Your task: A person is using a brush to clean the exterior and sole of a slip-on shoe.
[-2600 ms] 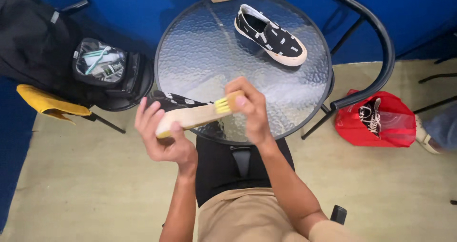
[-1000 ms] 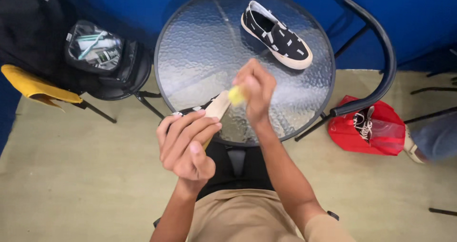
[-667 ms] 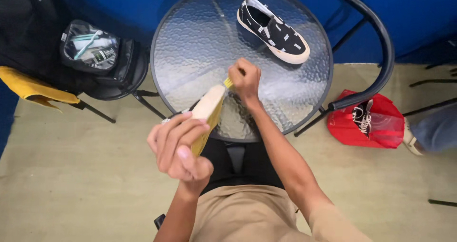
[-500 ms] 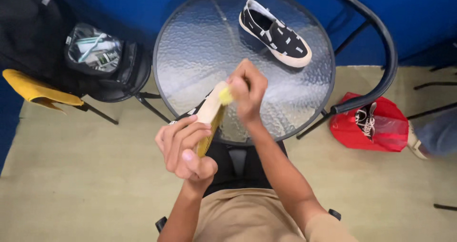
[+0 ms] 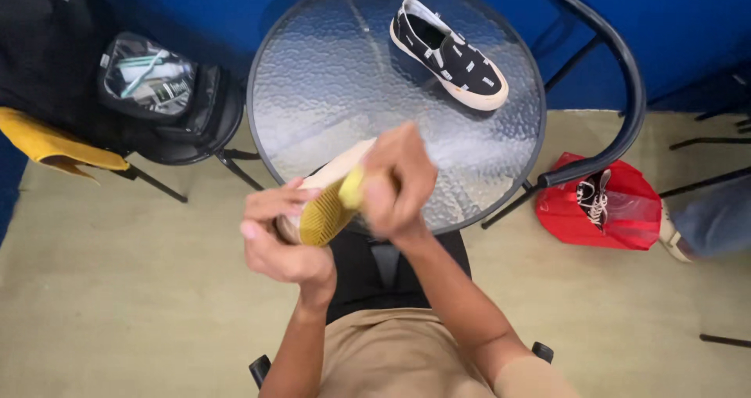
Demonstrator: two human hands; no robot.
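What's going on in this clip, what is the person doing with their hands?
A seated person holds a slip-on shoe sole-up over their lap, at the near edge of a round glass table. The left hand grips the shoe near its yellowish, textured sole, while the right hand, blurred with motion, presses something small and yellow against it. The matching black slip-on shoe sits upright on the table. A red bag holding another shoe lies on the floor to the right.

A red plastic bag [image 5: 598, 210] with a clear front lies on the floor at four o'clock from the round table, a shoe inside it. At ten o'clock, a black case [image 5: 168, 100] with a clear window shows packets inside.
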